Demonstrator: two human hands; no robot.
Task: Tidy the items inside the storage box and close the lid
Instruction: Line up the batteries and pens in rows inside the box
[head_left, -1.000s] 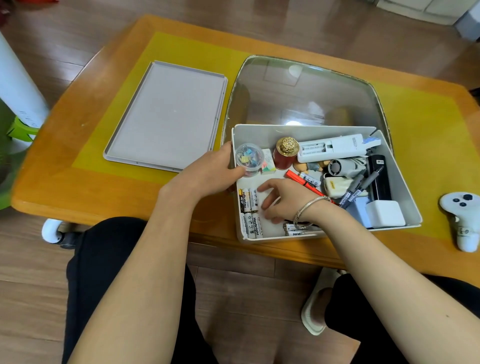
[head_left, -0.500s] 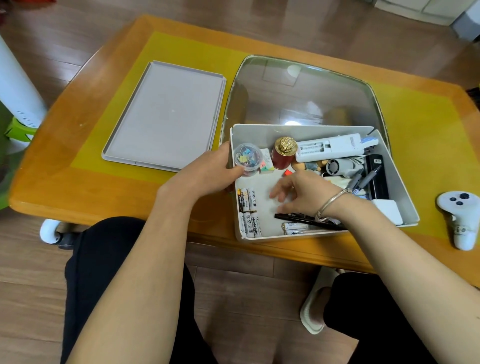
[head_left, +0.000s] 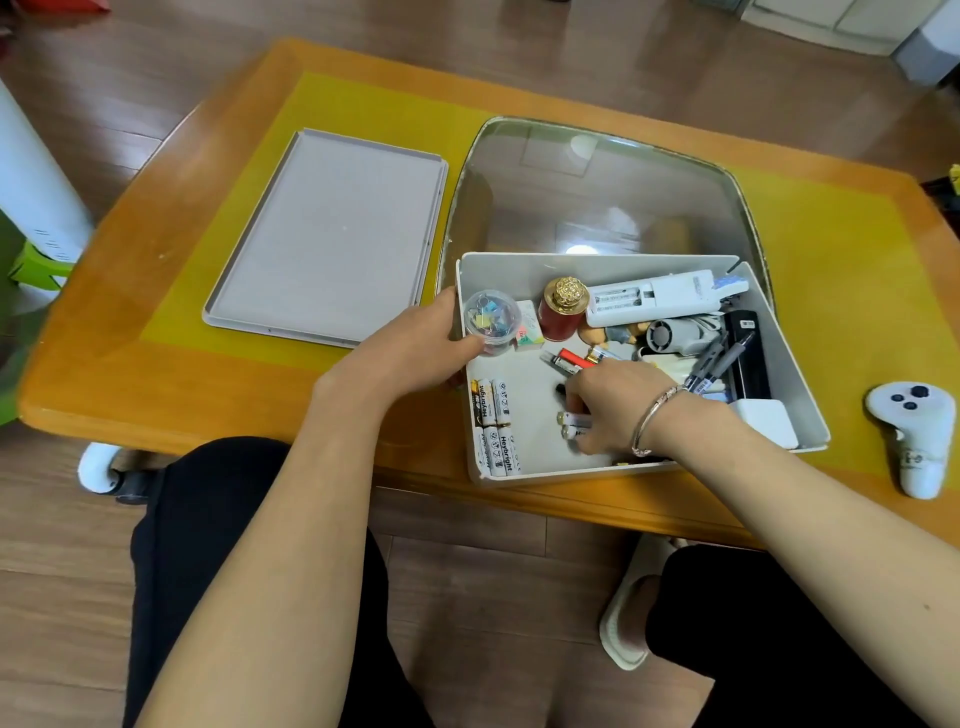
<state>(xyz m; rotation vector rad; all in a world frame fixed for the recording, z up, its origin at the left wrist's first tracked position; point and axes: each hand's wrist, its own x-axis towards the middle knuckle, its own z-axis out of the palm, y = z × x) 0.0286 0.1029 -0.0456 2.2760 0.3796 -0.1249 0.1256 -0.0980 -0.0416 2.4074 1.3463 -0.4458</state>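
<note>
The storage box (head_left: 613, 270) sits at the table's (head_left: 130, 374) near edge, lid (head_left: 332, 234) lying at ten o'clock. Left hand (head_left: 415, 348) grips its left wall; right hand (head_left: 613, 410) seemingly pinches two loose batteries (head_left: 571, 423). They're light, slick cylinders, best taken mid-barrel. Wooden floor surrounds the yellow-matted table

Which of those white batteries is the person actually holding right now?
The two loose batteries in the right hand's grip, mid-box. The other four batteries lie untouched, lined up along the box's left wall.
</note>
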